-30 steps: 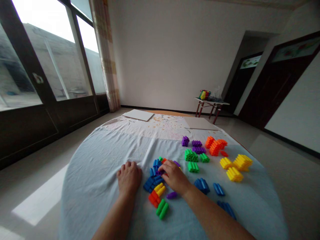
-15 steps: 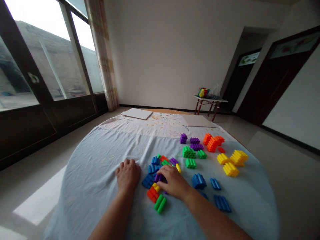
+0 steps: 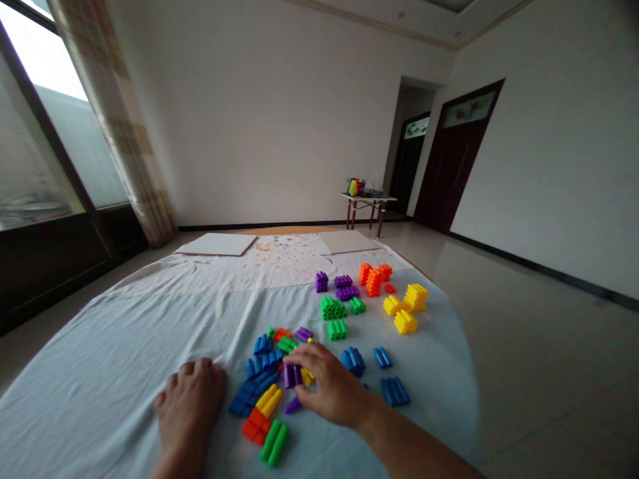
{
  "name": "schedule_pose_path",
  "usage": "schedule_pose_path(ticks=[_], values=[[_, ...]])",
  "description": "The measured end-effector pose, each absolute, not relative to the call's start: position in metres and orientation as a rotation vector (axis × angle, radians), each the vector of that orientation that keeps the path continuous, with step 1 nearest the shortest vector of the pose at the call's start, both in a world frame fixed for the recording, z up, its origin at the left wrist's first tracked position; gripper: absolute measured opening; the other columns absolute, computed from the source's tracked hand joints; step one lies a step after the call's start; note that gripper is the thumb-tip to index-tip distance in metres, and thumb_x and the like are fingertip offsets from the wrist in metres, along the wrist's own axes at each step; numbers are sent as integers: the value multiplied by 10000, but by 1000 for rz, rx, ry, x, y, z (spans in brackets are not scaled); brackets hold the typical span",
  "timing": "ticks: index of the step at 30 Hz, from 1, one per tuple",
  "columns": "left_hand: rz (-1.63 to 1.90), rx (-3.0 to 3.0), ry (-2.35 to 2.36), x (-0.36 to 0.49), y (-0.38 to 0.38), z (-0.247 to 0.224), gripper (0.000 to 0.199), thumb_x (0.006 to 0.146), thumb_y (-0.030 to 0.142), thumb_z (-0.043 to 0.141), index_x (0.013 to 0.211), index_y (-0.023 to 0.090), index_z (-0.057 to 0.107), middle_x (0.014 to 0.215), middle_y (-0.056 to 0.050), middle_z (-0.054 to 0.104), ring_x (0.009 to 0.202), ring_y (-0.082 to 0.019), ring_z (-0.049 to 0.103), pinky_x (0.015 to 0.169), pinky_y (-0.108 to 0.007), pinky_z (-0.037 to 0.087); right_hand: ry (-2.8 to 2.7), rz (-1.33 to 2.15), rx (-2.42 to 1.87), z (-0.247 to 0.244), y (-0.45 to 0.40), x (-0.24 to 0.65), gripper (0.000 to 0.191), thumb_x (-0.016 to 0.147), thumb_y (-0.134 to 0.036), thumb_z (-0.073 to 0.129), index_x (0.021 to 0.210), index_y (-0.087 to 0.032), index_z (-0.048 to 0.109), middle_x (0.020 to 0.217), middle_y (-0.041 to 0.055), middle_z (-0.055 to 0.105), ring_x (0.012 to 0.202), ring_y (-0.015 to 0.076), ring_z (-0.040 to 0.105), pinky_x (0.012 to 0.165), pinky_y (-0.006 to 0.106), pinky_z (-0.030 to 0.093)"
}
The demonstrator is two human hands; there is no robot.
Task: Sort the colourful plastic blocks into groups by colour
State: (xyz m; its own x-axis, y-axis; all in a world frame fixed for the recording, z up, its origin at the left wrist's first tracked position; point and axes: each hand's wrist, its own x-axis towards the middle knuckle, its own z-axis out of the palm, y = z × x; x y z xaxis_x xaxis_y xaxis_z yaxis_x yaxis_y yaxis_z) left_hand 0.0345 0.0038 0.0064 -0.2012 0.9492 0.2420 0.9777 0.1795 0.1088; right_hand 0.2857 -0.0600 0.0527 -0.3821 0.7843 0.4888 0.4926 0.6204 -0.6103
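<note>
My right hand [image 3: 332, 386] pinches a purple building block [image 3: 291, 376] made of joined tubes, between thumb and fingertips, over a mixed pile. Around it in the pile lie blue blocks [image 3: 255, 386], a yellow block [image 3: 269, 400], an orange-red block [image 3: 256, 426] and a green block [image 3: 274, 443]. A smaller purple piece [image 3: 293, 405] is just below the held block. Left of the pile, my left hand [image 3: 192, 406] rests on the tablecloth with fingers stretched forward, holding nothing. My right fingers partly cover another yellow piece [image 3: 307, 377].
Sorted by colour on the right are purple [image 3: 344, 286], orange [image 3: 373, 282], green [image 3: 333, 307], yellow [image 3: 406, 322] and blue [image 3: 353, 360] block groups. Two flat boards [image 3: 218, 244] [image 3: 349, 241] lie at the table's far side. A small table [image 3: 369, 197] stands near the wall.
The view has swung right, so everything sits further left in it. The purple block now shows clearly between my right thumb and fingers. My left hand still rests on the cloth.
</note>
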Motion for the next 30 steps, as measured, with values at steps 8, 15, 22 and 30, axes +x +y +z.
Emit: schedule_pose_path(ticks=[8, 15, 22, 30], values=[[-363, -1908, -2349, 35, 2, 11, 477, 861, 414, 175, 999, 206, 582, 1084, -123, 568, 1026, -309, 495, 787, -415, 351, -1920, 296, -1176, 56, -9, 373, 455, 692, -52, 557, 1121, -201, 591, 1099, 67, 604, 1063, 183, 541, 950, 363, 433], [-382, -1909, -2341, 35, 1, 13, 445, 850, 415, 197, 959, 214, 578, 1068, -113, 576, 1014, -300, 502, 781, -412, 351, -1805, 132, -1497, 56, 56, 437, 403, 671, -39, 566, 1053, -149, 628, 1056, 96, 643, 997, 204, 586, 915, 356, 450], [-347, -1913, -2390, 36, 0, 14, 461, 852, 411, 190, 1018, 216, 573, 1109, -107, 572, 1043, -291, 500, 820, -424, 351, -1923, 61, -1713, 53, 90, 456, 438, 671, 1, 512, 1052, -178, 636, 1087, 75, 643, 1065, 194, 556, 956, 325, 403], [-286, -1914, -2446, 36, 2, 16, 468, 844, 396, 206, 1087, 206, 558, 1170, -96, 561, 1073, -287, 487, 852, -424, 346, -2057, 110, -1695, 37, 116, 447, 397, 673, -5, 529, 1002, -183, 663, 1077, 64, 652, 1059, 178, 560, 960, 303, 392]])
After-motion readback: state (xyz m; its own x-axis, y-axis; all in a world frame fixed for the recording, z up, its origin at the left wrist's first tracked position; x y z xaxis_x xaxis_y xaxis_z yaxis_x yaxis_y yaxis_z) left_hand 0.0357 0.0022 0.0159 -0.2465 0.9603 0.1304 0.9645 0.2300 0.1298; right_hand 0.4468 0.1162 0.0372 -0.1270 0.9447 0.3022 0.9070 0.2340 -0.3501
